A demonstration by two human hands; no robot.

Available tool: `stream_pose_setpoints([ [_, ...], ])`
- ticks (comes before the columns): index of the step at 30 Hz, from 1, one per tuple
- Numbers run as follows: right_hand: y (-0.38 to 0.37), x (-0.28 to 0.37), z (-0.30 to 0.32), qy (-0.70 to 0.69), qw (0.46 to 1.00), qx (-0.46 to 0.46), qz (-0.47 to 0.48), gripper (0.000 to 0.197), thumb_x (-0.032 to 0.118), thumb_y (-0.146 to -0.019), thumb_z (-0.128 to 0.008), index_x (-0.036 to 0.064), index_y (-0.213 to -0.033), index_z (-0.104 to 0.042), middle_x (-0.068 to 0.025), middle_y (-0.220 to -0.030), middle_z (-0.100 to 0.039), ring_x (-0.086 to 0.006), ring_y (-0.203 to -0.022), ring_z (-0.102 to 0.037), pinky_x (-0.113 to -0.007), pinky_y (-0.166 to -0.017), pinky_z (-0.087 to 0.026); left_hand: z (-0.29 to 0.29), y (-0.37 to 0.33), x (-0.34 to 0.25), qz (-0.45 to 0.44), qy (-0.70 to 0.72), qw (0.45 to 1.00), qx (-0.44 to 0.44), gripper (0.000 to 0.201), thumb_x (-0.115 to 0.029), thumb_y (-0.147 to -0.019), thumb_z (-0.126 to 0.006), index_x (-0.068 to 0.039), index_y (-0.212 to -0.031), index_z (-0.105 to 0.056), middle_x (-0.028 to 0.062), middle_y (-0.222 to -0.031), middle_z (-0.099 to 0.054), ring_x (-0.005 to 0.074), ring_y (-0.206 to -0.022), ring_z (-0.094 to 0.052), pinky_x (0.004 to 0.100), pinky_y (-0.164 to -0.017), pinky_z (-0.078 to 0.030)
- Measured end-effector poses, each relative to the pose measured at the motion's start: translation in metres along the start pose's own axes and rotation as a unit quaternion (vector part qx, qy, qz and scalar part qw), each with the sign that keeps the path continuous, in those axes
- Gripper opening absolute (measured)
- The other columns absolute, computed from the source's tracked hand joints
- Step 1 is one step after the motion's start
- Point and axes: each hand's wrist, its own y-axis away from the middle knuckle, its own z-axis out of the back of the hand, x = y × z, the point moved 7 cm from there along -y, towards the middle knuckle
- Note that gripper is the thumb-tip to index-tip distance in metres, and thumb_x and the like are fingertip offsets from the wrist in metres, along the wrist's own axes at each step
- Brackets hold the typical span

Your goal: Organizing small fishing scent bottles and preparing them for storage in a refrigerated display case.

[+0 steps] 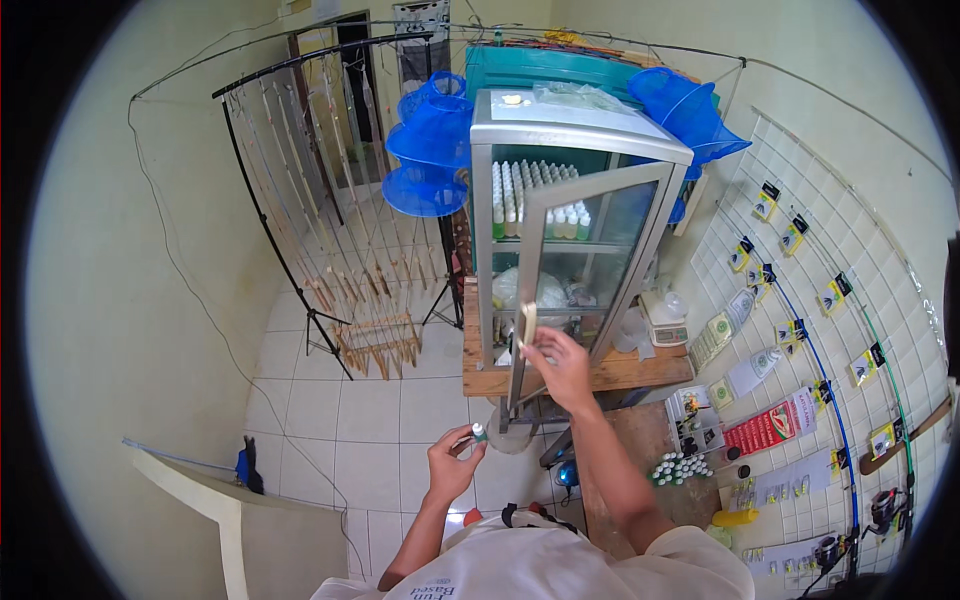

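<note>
Between the thumb and fingers of my left hand is a small green bottle with a white cap, held upright in front of my body. My right hand grips the pale handle of a glass cabinet door, its fingers at the lower end. The door stands ajar, swung out from the metal-framed cabinet. Through the opening and the glass, rows of white-capped bottles show on the upper shelf. A clear plastic bag lies on a lower shelf.
The cabinet rests on a wooden table beside a small scale. Several more white-capped bottles stand on a lower bench. A white wall grid carries packets and rods. Blue nets and a black rack are at the left.
</note>
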Motion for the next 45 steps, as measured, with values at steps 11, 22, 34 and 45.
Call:
stream_pose_setpoints([
  [11,0.112,0.043,0.152,-0.013,0.985,-0.167,-0.037,0.024,-0.004,-0.087,-0.073,-0.0064,-0.11,-0.067,-0.0099,-0.102,-0.072,-0.0147,-0.092,-0.068,-0.027,-0.084,-0.054,-0.039,-0.013,-0.009,0.005,0.02,0.999,0.043,0.03,0.007,-0.084,-0.073,0.004,-0.114,-0.067,0.0115,-0.113,-0.065,0.0197,-0.104,-0.067,0.0335,-0.096,-0.057],
  [22,0.141,0.053,0.246,0.089,0.915,-0.392,0.017,0.023,0.004,-0.094,-0.068,-0.0067,-0.114,-0.065,-0.0068,-0.098,-0.07,-0.0122,-0.088,-0.065,-0.026,-0.078,-0.051,-0.064,-0.015,-0.013,0.004,0.011,0.996,0.085,0.029,0.006,-0.085,-0.074,0.005,-0.113,-0.067,0.0116,-0.113,-0.065,0.0191,-0.104,-0.066,0.0334,-0.095,-0.057],
  [34,0.162,0.041,0.23,0.127,0.872,-0.471,0.042,0.015,0.001,-0.09,-0.07,0.0,-0.103,-0.063,-0.0013,-0.09,-0.062,-0.0111,-0.082,-0.059,-0.025,-0.074,-0.048,-0.052,-0.009,-0.018,0.002,-0.001,0.996,0.084,0.031,0.006,-0.084,-0.075,0.006,-0.114,-0.067,0.0122,-0.112,-0.066,0.0188,-0.102,-0.067,0.0327,-0.095,-0.057],
  [45,0.168,-0.028,0.03,0.055,0.983,-0.077,-0.156,0.023,0.007,-0.089,-0.074,0.0009,-0.11,-0.068,-0.0065,-0.1,-0.071,-0.0121,-0.092,-0.066,-0.026,-0.077,-0.053,-0.032,-0.012,-0.026,0.024,-0.007,0.996,0.083,0.042,0.005,-0.081,-0.079,0.007,-0.12,-0.065,0.0138,-0.114,-0.069,0.0191,-0.102,-0.069,0.0328,-0.095,-0.057],
])
